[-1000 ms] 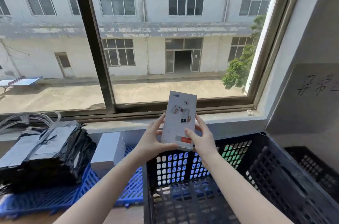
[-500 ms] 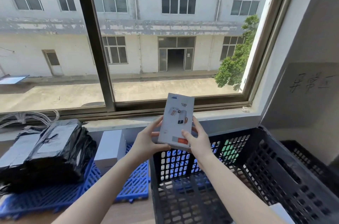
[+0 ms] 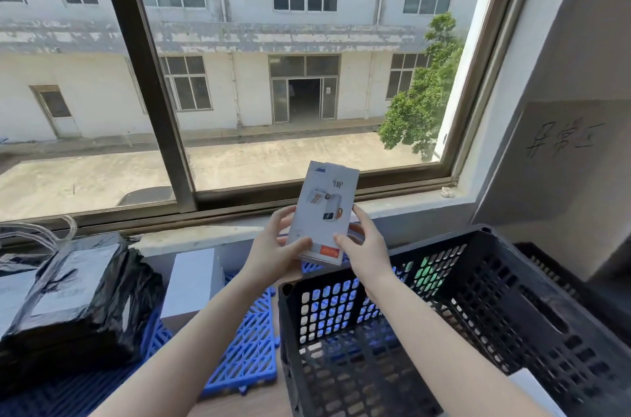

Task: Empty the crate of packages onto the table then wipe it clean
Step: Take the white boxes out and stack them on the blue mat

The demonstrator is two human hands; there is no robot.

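Both hands hold one white package (image 3: 324,211) upright above the far-left corner of the black crate (image 3: 512,297), just below the window sill. The left hand (image 3: 273,252) grips its lower left edge, the thumb across the printed front and the other fingers (image 3: 285,217) curled behind. The right hand (image 3: 367,254) pinches the lower right corner, with the thumb on the front and the fingers (image 3: 362,215) along the side. The crate fills the view toward 4 o'clock. At 8 o'clock, black-wrapped packages (image 3: 78,297) and a white box (image 3: 193,280) lie on a blue mat (image 3: 246,348) on the table (image 3: 252,403).
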